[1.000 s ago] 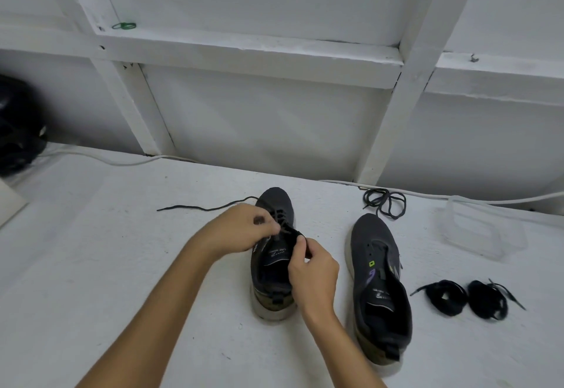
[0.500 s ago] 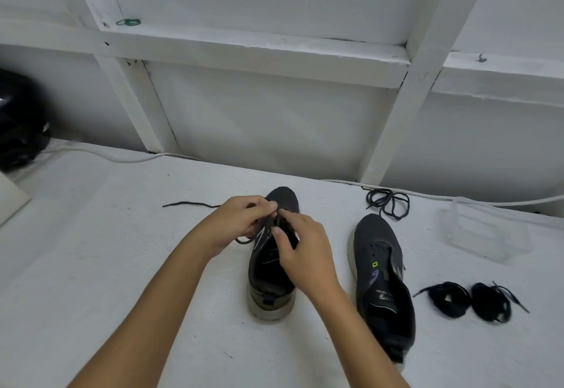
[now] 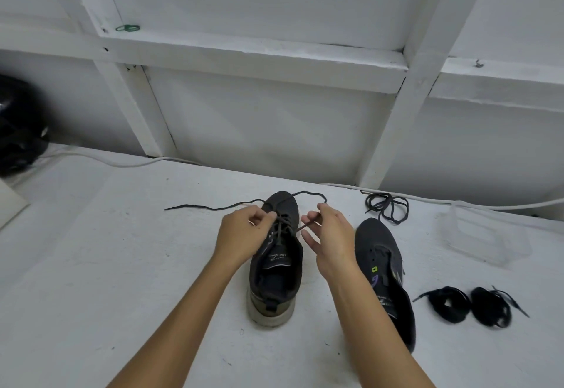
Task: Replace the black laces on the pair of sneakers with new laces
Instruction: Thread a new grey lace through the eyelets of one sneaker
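A dark sneaker [image 3: 276, 278] stands in the middle of the white table, toe pointing away, with a black lace [image 3: 210, 205] threaded through its front eyelets. My left hand [image 3: 242, 233] pinches the lace at the left side of the eyelets; one loose end trails off to the left. My right hand [image 3: 328, 235] pinches the other lace end between thumb and forefinger, right of the shoe, its other fingers spread. A second dark sneaker [image 3: 386, 274] without a lace lies to the right. Two coiled black laces [image 3: 470, 305] sit right of it.
A loose tangled black lace [image 3: 386, 206] lies behind the right sneaker. A clear plastic container [image 3: 485, 238] stands at the far right. A white cable [image 3: 122, 162] runs along the wall. A black object [image 3: 18, 131] sits at the far left edge.
Both hands moved from the shoe's tongue up to the front eyelets, then apart. My right hand has drawn one lace end out to the right, and that end now loops over the toe.
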`<state>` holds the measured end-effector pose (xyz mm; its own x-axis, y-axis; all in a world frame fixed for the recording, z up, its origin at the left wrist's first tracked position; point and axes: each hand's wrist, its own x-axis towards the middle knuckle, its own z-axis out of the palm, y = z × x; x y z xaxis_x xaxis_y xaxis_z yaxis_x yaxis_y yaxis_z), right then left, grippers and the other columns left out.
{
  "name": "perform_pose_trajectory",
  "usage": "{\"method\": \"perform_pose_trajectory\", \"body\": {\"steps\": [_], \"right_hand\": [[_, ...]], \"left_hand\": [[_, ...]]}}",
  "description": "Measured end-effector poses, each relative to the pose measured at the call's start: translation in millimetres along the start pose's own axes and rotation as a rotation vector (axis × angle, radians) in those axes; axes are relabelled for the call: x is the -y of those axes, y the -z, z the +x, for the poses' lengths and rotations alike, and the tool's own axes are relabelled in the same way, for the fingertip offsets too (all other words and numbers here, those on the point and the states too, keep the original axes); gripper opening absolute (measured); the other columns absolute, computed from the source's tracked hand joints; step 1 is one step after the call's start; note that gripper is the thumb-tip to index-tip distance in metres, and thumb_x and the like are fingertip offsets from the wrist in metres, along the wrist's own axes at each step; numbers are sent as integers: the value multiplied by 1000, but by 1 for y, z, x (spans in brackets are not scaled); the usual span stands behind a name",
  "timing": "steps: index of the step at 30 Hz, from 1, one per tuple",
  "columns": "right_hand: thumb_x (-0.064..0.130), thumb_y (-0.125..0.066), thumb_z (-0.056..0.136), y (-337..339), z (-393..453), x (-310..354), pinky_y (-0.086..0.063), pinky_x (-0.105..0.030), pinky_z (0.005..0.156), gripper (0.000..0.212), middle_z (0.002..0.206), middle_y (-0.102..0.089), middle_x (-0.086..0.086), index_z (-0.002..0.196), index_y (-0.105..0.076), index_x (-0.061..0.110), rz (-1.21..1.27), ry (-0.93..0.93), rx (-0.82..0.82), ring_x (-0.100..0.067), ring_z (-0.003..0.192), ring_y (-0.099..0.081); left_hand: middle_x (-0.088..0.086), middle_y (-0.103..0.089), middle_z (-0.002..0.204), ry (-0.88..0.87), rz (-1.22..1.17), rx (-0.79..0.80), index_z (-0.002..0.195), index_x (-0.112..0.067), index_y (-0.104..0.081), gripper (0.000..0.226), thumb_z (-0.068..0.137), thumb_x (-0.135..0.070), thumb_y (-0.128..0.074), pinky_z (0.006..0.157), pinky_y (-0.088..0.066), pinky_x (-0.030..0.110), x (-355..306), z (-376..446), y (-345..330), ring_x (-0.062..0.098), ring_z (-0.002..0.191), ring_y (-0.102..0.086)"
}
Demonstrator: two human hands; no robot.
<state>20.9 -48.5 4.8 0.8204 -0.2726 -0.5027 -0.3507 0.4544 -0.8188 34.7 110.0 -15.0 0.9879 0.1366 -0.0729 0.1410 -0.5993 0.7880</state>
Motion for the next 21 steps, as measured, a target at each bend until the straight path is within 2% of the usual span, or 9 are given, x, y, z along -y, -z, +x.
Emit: {"method": "perform_pose_trajectory", "body": {"steps": [4, 6, 8, 11, 14, 16, 18, 20, 21], "right_hand": [[22, -54, 103, 1, 3, -3, -57, -29, 72, 15, 82, -66, 0, 110, -64, 12, 7, 4, -29, -11, 74, -69], [21, -53, 103, 1, 4, -5, -55, -29, 72, 15, 80, -66, 0, 112, -62, 14, 13, -9, -30, -12, 76, -68], [19, -53, 103, 1, 6, -7, -54, -29, 70, 15, 79, -65, 0, 114, -61, 15, 8, -21, -18, -13, 76, -67], [15, -55, 102, 2, 8, -8, -53, -27, 67, 16, 77, -64, 0, 116, -63, 15, -7, -9, -16, -13, 72, -64], [13, -57, 100, 0, 8, -6, -52, -24, 62, 18, 77, -66, 0, 114, -68, 16, -167, 68, 12, -13, 69, -61], [15, -57, 101, -3, 5, -5, -53, -23, 63, 19, 86, -70, 1, 112, -72, 19, -334, 119, 65, -13, 73, -63], [20, -57, 100, -6, 2, -6, -58, -27, 77, 22, 100, -75, 4, 112, -75, 24, -541, 214, 157, -11, 85, -68], [23, -59, 98, -10, -2, -4, -56, -27, 89, 22, 104, -75, 10, 109, -76, 29, -687, 300, 296, -6, 94, -68], [25, -61, 97, -12, -5, -3, -54, -23, 89, 20, 101, -75, 13, 107, -77, 31, -736, 319, 367, -3, 94, -68]], "left_hand": [[-12, -70, 75, 50, 35, 82, 81, -30, -75, 24, 76, -53, -78, 69, -50, 20, -2, 1, -4, 1, 75, -63], [-13, -72, 80, 26, 53, 125, 85, -30, -78, 19, 77, -48, -78, 70, -50, 17, -4, 3, -2, 0, 79, -64], [-12, -73, 84, 10, 65, 161, 88, -26, -79, 11, 83, -36, -76, 66, -45, 12, -5, 5, -1, -1, 79, -64], [-5, -67, 77, 149, -150, 186, 83, -16, -69, 13, 88, -26, -64, 61, -42, 19, -10, 4, 1, 9, 69, -58], [3, -53, 79, 233, -402, 215, 81, -13, -59, 13, 92, -19, -54, 64, -37, 27, -18, 4, 8, 15, 73, -47], [1, -56, 83, 162, -446, 183, 81, -14, -60, 16, 95, -18, -53, 66, -38, 26, -24, 5, 15, 12, 77, -49], [-7, -62, 83, 46, -460, 149, 81, -16, -65, 22, 99, -21, -53, 67, -39, 19, -31, 7, 25, 4, 75, -52], [-19, -69, 91, -72, -415, 168, 91, -24, -72, 24, 102, -27, -51, 68, -41, 7, -36, 11, 33, -10, 78, -57], [-22, -70, 100, -116, -377, 201, 98, -29, -74, 24, 102, -31, -51, 72, -41, 2, -38, 12, 36, -15, 87, -58]]}}
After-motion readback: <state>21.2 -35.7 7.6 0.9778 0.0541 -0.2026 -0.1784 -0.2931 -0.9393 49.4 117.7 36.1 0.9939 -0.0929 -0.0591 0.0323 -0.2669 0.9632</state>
